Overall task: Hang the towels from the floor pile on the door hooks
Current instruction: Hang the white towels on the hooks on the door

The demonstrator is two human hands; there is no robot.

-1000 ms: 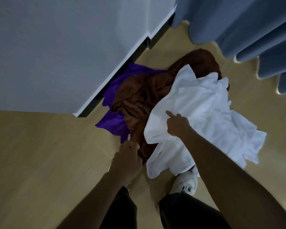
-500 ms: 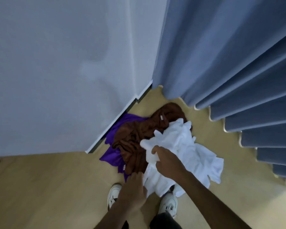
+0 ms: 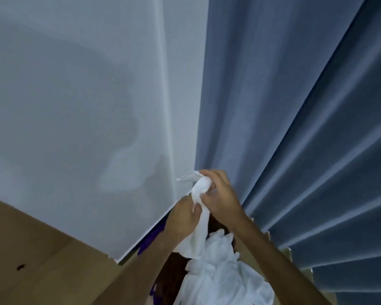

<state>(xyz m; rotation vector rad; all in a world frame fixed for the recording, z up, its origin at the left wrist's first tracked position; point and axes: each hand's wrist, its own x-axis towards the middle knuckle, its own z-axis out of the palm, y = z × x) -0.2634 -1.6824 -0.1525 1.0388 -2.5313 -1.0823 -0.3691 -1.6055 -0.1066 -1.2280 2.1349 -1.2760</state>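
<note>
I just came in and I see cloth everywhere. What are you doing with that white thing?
A person is lifting a white cloth towel off a pile on the tan wooden floor. The right hand grips its bunched top end, and the left hand holds it just below, so the rest hangs down. A brown towel and a purple towel lie underneath, beside the white wall and the blue pleated curtain. No door hooks are in view, so nothing is hung yet.

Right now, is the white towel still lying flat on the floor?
No, both the left hand and the right hand grip the white towel bunched up, lifted above the purple towel.
</note>
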